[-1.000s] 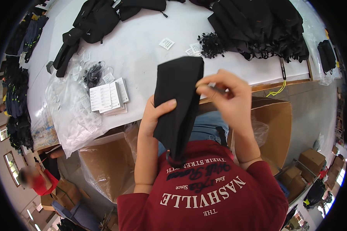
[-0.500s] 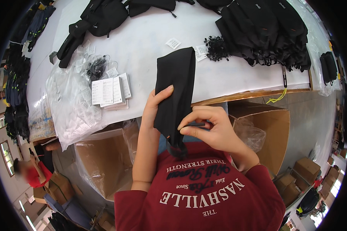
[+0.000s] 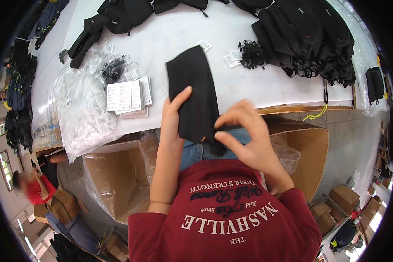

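Observation:
A long black fabric pouch [image 3: 193, 89] hangs in front of me over the near edge of the white table [image 3: 170, 41]. My left hand [image 3: 172, 118] grips its left side, thumb on the front. My right hand [image 3: 242, 131] pinches the lower right edge of the pouch between thumb and fingers. A small orange mark shows near the pouch's bottom end.
A heap of black bags [image 3: 308, 37] lies at the table's far right, more black bags [image 3: 118, 15] at the far left. Paper tags [image 3: 129, 96] and clear plastic bags [image 3: 81, 113] sit on the left. Open cardboard boxes [image 3: 113, 174] flank my legs. A person in red [image 3: 32, 187] is lower left.
My right hand came down from the pouch's top edge to its lower right edge. The pouch lowered slightly and my left hand kept its grip.

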Tool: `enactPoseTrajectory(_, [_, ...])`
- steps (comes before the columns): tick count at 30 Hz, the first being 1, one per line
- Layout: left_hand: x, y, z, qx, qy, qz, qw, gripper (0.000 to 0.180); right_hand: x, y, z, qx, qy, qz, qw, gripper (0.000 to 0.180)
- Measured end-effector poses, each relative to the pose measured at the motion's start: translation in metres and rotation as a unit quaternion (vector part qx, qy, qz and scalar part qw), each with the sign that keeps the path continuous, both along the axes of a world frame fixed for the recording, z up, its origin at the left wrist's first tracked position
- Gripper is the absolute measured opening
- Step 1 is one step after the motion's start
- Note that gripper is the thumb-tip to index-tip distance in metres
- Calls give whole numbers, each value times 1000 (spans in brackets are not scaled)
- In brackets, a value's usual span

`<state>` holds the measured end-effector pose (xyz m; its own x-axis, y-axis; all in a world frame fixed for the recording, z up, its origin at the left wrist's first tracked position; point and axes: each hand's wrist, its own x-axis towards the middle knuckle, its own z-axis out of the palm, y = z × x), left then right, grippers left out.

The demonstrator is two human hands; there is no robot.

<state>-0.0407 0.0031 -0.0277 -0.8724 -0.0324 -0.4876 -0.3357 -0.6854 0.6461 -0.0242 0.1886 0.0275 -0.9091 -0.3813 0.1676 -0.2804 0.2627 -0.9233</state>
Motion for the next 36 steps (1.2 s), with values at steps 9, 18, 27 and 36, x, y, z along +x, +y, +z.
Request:
enactPoseTrajectory(9, [25, 13, 13, 127, -24, 26, 991, 31, -26, 12, -14, 230, 328, 61, 914, 49])
enactPoseTrajectory(18, [13, -32, 20, -282, 220, -99, 928, 75, -34, 24, -7, -203, -112, -43, 972, 37])
enactPoseTrajectory(27, [2, -38, 22, -371, 323, -142, 859, 22, -59, 55, 5, -26, -169, 62, 983, 19])
enactPoseTrajectory(36, [4, -98, 1, -564, 161, -2, 810, 45, -105, 114, 36, -85, 69, -261, 959, 28])
